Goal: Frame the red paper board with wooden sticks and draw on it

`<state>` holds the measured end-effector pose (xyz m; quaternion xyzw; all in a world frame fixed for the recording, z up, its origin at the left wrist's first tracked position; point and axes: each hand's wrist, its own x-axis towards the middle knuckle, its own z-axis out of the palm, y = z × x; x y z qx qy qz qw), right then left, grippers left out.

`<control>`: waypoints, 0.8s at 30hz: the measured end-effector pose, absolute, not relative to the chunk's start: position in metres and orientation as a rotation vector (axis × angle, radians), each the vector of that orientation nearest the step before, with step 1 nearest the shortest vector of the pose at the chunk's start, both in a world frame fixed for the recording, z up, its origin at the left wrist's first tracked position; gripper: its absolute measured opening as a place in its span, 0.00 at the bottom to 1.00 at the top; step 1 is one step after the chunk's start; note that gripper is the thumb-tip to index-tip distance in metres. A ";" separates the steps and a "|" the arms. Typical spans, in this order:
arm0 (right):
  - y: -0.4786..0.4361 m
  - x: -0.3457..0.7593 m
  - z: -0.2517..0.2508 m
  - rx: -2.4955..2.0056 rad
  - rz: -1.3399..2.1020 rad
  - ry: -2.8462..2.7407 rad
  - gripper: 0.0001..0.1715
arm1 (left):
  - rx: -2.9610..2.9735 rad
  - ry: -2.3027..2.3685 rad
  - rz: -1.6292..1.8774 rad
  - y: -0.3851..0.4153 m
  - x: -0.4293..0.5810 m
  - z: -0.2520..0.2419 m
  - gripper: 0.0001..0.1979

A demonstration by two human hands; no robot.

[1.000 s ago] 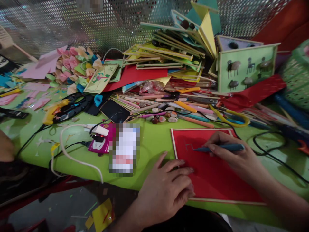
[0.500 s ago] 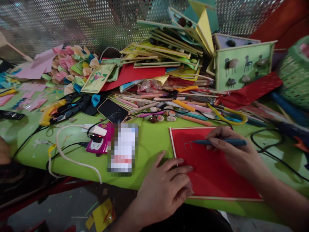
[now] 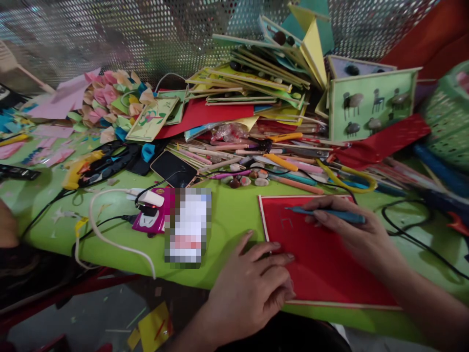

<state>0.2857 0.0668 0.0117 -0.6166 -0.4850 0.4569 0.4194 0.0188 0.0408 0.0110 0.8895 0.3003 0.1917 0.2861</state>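
Note:
A red board point(image 3: 330, 264) with pale strips along its edges lies on the green table point(image 3: 234, 210) in front of me. My right hand point(image 3: 348, 230) is closed around a blue pen point(image 3: 340, 215), its tip over the board's upper left part. Faint pencil-like lines point(image 3: 286, 223) show on the red surface just below that tip. Fingers spread, my left hand point(image 3: 256, 278) rests on the board's lower left edge. Left of that hand lies a phone point(image 3: 188, 225) with its screen blurred out.
Beside the phone sits a purple power strip point(image 3: 157, 215) with a white cable point(image 3: 91, 220). Behind are several pens, pebbles point(image 3: 234, 182), stacked framed boards point(image 3: 252, 78), paper flowers point(image 3: 106, 98) and a yellow glue gun point(image 3: 78, 168). A green basket point(image 3: 449, 112) stands right. Another person's arm point(image 3: 7, 225) shows far left.
My right hand has moved the pen slightly up and left, and more of the faint lines shows below its tip. The left hand has stayed in place on the board.

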 end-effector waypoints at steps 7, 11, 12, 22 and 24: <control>0.071 0.280 0.018 -1.600 0.999 -1.340 0.20 | 2.376 0.800 0.512 0.042 0.019 0.010 0.08; 0.072 0.277 0.018 -1.611 0.976 -1.359 0.21 | 2.377 0.800 0.510 0.042 0.019 0.010 0.08; 0.072 0.276 0.018 -1.613 0.975 -1.354 0.21 | 2.376 0.799 0.512 0.041 0.019 0.010 0.08; 0.074 0.276 0.016 -1.645 0.995 -1.333 0.25 | 2.390 0.797 0.484 0.041 0.019 0.010 0.07; 0.074 0.275 0.016 -1.641 0.984 -1.341 0.25 | 2.397 0.796 0.464 0.041 0.018 0.009 0.07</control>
